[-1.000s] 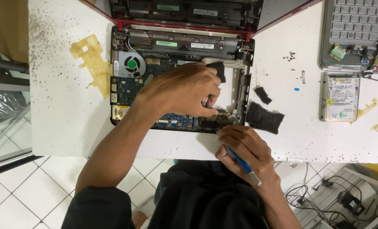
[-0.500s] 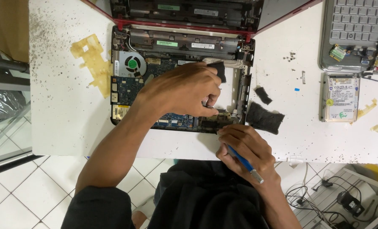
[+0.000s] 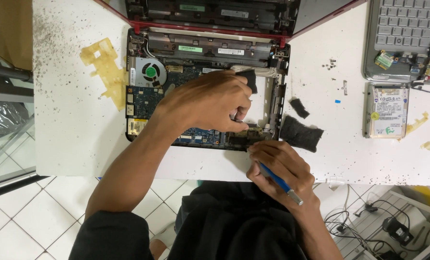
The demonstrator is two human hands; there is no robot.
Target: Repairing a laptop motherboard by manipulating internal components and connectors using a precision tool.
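Laptop (image 3: 200, 86) lies gutted, stiff but fragile; left hand (image 3: 210, 103) presses its board, grip unclear, while right hand (image 3: 277, 166) clasps a screwdriver (image 3: 278, 183) at its near edge.

opened laptop (image 3: 200, 86) centre on table (image 3: 70, 125); hard drive (image 3: 388, 111) right; keyboard (image 3: 407, 29) behind drive.

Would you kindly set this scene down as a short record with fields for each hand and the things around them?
Setting: white table seen from above, tiled floor below
Main item: opened red laptop, circuit board and fan exposed
Left hand: resting inside the laptop, fingers pinching near its front right corner
Right hand: at the table's near edge, gripping a blue-handled screwdriver
Beside laptop: dark foam pieces
Further right: hard drive, second keyboard unit, loose screws
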